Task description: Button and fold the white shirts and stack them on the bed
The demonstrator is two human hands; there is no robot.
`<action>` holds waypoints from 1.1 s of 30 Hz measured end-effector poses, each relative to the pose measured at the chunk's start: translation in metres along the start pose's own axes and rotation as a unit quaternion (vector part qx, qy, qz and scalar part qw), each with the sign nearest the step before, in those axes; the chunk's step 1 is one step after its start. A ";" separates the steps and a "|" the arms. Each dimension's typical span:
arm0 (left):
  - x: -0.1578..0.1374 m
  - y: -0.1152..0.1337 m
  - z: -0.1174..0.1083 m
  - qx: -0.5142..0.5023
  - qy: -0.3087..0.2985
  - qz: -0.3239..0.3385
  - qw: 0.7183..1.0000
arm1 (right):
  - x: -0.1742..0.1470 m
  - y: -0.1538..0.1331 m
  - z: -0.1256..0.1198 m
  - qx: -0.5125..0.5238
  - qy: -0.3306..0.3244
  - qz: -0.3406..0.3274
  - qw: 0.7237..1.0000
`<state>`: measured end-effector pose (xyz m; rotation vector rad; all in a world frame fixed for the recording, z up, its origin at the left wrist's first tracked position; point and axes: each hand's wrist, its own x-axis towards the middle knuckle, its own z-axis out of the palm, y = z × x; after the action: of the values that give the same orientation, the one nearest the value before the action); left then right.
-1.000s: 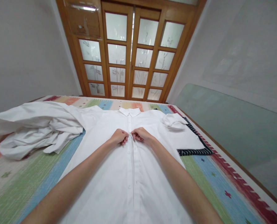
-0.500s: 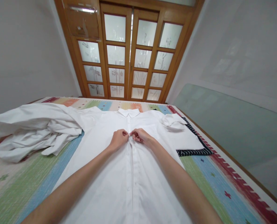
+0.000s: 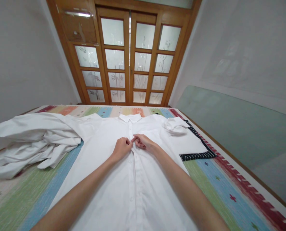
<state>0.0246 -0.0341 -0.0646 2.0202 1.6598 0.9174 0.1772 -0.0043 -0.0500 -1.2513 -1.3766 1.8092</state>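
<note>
A white button-up shirt (image 3: 104,186) lies spread out face up, its collar (image 3: 129,118) at the far end. At the upper chest my left hand (image 3: 122,148) pinches the front placket from the left side. My right hand (image 3: 143,141) meets it from the right, index finger stretched across to the left fingertips and the other fingers curled. Both hands are closed on the shirt's front edge. Any button between the fingertips is hidden. Below the hands the placket (image 3: 132,179) runs down with small buttons along it, and its lower part hangs slightly apart.
Left of the shirt is a heap of crumpled white cloth (image 3: 37,138). A black striped cloth (image 3: 198,156) shows beneath the right sleeve. All lie on a colourful striped bedspread (image 3: 46,179). A pale green panel (image 3: 229,125) lines the right wall; glazed wooden doors (image 3: 130,64) stand beyond.
The view has shifted slightly. My right index finger has straightened over the left fingertips; both hands stay at the same spot on the placket.
</note>
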 end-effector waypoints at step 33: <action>0.000 -0.017 0.000 -0.158 0.007 0.013 0.987 | 0.006 0.016 0.001 -0.087 0.055 -0.090 0.991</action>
<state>0.0123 -0.0298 -0.0755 1.8275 1.3948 1.1264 0.1759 -0.0053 -0.0667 -1.2491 -1.5578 1.5036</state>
